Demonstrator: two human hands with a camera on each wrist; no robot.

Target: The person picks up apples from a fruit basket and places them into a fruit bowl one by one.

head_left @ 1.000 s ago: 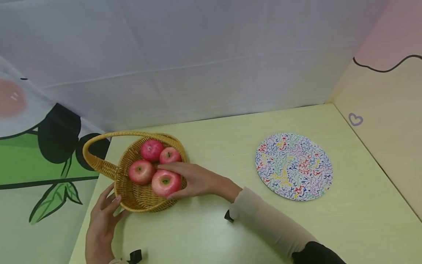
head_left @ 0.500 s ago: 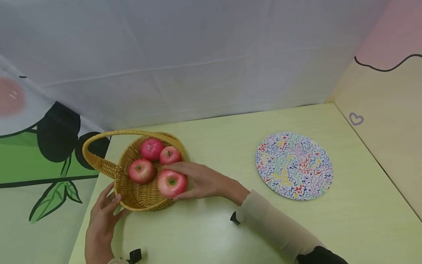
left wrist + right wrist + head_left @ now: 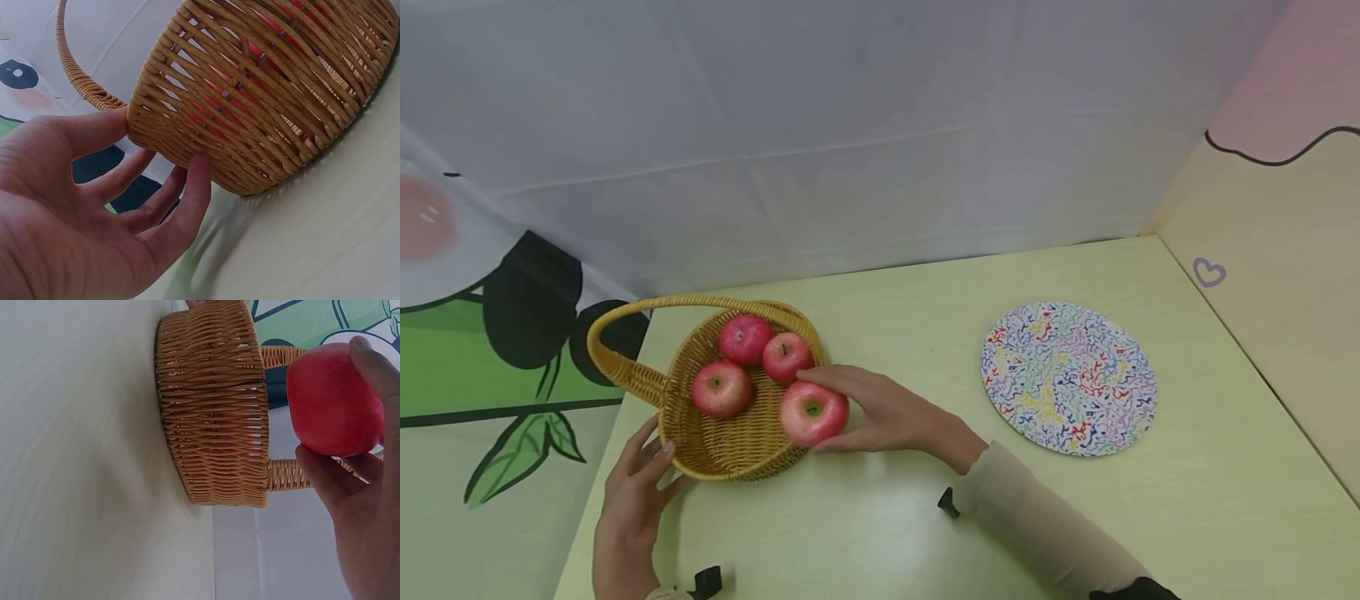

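A red apple (image 3: pixel 814 413) is gripped between the thumb and fingers of my right hand (image 3: pixel 891 414). In the right wrist view this apple (image 3: pixel 334 400) is raised above the rim of the wicker basket (image 3: pixel 212 406). Three more apples lie inside, one at the left (image 3: pixel 722 389), one at the back (image 3: pixel 745 340) and a smaller one at the right (image 3: pixel 787 357). My left hand (image 3: pixel 632 508) holds the near left side of the basket (image 3: pixel 730 467). The left wrist view shows its bent fingers (image 3: pixel 187 212) against the woven wall.
A round board with a multicoloured squiggle pattern (image 3: pixel 1070 379) lies on the right of the pale table (image 3: pixel 902 517). The basket's tall handle (image 3: pixel 617 367) arches to the left. A light grey cloth wall (image 3: pixel 880 142) stands behind the table.
The right hand has moved to the right with the apple, from inside the basket to over its right rim. The left hand and the basket have stayed in place.
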